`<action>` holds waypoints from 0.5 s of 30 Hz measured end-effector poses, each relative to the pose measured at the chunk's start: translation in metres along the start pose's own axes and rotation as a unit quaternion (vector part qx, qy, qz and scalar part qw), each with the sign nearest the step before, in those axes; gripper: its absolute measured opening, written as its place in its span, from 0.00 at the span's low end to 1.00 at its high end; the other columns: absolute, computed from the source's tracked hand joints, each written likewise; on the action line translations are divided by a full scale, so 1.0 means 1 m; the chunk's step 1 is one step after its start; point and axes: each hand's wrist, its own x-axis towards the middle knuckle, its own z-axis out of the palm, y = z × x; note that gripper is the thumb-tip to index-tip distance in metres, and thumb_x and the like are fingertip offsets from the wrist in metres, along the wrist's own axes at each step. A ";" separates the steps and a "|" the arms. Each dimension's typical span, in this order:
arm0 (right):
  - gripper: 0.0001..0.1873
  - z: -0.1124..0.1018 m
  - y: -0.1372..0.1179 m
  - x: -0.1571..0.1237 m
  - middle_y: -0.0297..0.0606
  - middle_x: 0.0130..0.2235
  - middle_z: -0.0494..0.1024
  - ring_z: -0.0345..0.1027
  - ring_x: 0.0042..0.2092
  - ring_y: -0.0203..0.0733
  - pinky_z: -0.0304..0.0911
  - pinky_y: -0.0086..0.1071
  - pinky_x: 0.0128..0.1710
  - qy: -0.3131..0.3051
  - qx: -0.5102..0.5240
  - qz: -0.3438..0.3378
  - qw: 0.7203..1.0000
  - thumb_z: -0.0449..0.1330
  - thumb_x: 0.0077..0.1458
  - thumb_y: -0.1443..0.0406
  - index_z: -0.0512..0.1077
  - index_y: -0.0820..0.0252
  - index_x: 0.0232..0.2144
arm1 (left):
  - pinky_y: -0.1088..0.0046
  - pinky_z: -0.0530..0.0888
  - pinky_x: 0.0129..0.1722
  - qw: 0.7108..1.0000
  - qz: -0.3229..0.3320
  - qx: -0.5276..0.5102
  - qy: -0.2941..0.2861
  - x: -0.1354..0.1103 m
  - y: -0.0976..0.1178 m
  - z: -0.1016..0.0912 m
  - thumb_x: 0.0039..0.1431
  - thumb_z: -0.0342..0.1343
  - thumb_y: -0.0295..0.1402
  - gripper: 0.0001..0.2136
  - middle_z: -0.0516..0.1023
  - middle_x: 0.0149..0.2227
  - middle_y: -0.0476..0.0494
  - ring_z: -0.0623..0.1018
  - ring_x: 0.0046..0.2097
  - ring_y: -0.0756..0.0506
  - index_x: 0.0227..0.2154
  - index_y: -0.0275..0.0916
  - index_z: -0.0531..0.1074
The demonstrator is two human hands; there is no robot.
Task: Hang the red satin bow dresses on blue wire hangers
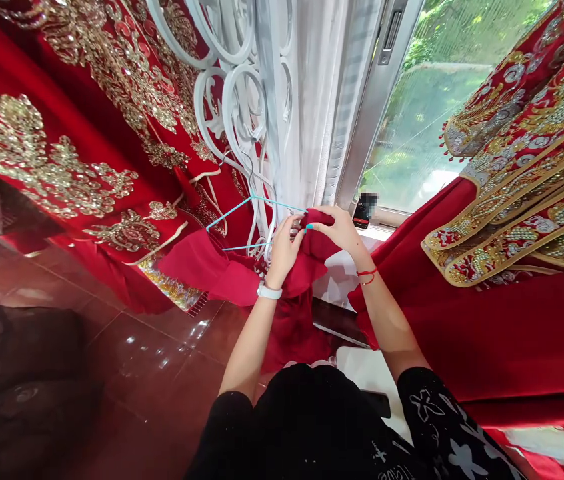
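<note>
My left hand (285, 248) and my right hand (338, 228) both pinch a plain red cloth (307, 293) near one end of a light blue wire hanger (242, 203). The cloth hangs down from my fingers toward my lap. The hanger's hook rests on a white scrolled metal frame (227, 100). A white band sits on my left wrist and a red thread on my right wrist.
Red garments with gold embroidery (62, 147) hang at the left, and more (522, 200) at the right. White curtain (312, 100) and a window (427, 113) lie ahead. A small black device (362, 212) sits on the sill. Glossy reddish tiles (152, 360) cover the floor; a dark bag (17, 360) lies at lower left.
</note>
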 end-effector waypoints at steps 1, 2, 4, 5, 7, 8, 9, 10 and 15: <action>0.17 0.004 0.002 -0.003 0.40 0.50 0.83 0.73 0.53 0.52 0.65 0.47 0.59 0.016 -0.018 0.006 1.000 0.68 0.56 0.57 0.81 0.53 0.48 | 0.67 0.73 0.56 1.000 0.010 -0.013 0.019 -0.011 0.001 -0.005 0.68 0.50 0.32 0.14 0.77 0.56 0.37 0.78 0.55 0.44 0.53 0.40 0.72; 0.18 0.008 0.004 -0.006 0.42 0.51 0.83 0.72 0.54 0.53 0.65 0.48 0.59 0.032 -0.035 0.011 0.999 0.68 0.57 0.57 0.80 0.54 0.49 | 0.67 0.73 0.57 0.999 0.011 -0.019 0.036 -0.022 0.001 -0.010 0.68 0.50 0.32 0.13 0.78 0.55 0.38 0.78 0.55 0.44 0.51 0.40 0.73; 0.20 0.013 0.004 -0.014 0.44 0.54 0.80 0.69 0.56 0.53 0.63 0.50 0.61 0.070 -0.055 0.018 0.996 0.66 0.58 0.58 0.77 0.54 0.53 | 0.65 0.73 0.57 0.997 -0.016 -0.022 0.078 -0.045 -0.003 -0.023 0.67 0.49 0.33 0.11 0.80 0.50 0.39 0.78 0.54 0.44 0.46 0.40 0.75; 0.22 0.015 0.004 -0.019 0.44 0.56 0.78 0.68 0.58 0.53 0.62 0.50 0.62 0.092 -0.059 0.020 0.994 0.65 0.59 0.58 0.75 0.54 0.55 | 0.65 0.74 0.56 0.993 -0.038 -0.025 0.107 -0.055 -0.007 -0.030 0.67 0.49 0.33 0.10 0.80 0.48 0.39 0.79 0.52 0.44 0.44 0.40 0.74; 0.23 0.018 0.002 -0.032 0.45 0.59 0.74 0.65 0.62 0.51 0.61 0.49 0.64 0.135 -0.055 0.020 0.989 0.63 0.60 0.58 0.73 0.53 0.57 | 0.64 0.76 0.54 0.985 -0.076 -0.034 0.154 -0.071 -0.018 -0.042 0.65 0.49 0.34 0.10 0.81 0.46 0.39 0.80 0.50 0.44 0.42 0.39 0.74; 0.23 0.021 0.001 -0.039 0.45 0.60 0.73 0.64 0.63 0.50 0.60 0.49 0.65 0.157 -0.048 0.019 0.986 0.61 0.61 0.58 0.72 0.53 0.57 | 0.63 0.76 0.54 0.981 -0.090 -0.041 0.165 -0.077 -0.024 -0.048 0.64 0.50 0.36 0.10 0.81 0.46 0.38 0.80 0.50 0.43 0.42 0.39 0.73; 0.22 0.025 0.002 -0.048 0.45 0.61 0.72 0.64 0.63 0.49 0.60 0.48 0.66 0.185 -0.040 0.021 0.982 0.59 0.62 0.58 0.72 0.53 0.57 | 0.63 0.77 0.54 0.979 -0.101 -0.051 0.168 -0.083 -0.032 -0.053 0.63 0.52 0.38 0.11 0.81 0.47 0.37 0.80 0.50 0.43 0.43 0.39 0.73; 0.21 0.032 0.005 -0.059 0.46 0.60 0.72 0.64 0.63 0.49 0.61 0.48 0.66 0.221 -0.030 0.027 0.974 0.57 0.63 0.58 0.71 0.53 0.57 | 0.62 0.77 0.54 0.978 -0.111 -0.067 0.166 -0.089 -0.039 -0.057 0.62 0.54 0.40 0.13 0.81 0.48 0.36 0.81 0.51 0.42 0.44 0.39 0.72; 0.20 0.096 0.033 -0.170 0.50 0.53 0.75 0.70 0.58 0.53 0.66 0.54 0.61 0.326 -0.003 0.208 0.922 0.51 0.59 0.58 0.72 0.56 0.51 | 0.60 0.81 0.47 0.925 -0.266 -0.208 0.177 -0.162 -0.076 -0.061 0.54 0.61 0.53 0.22 0.82 0.37 0.40 0.83 0.37 0.43 0.42 0.40 0.71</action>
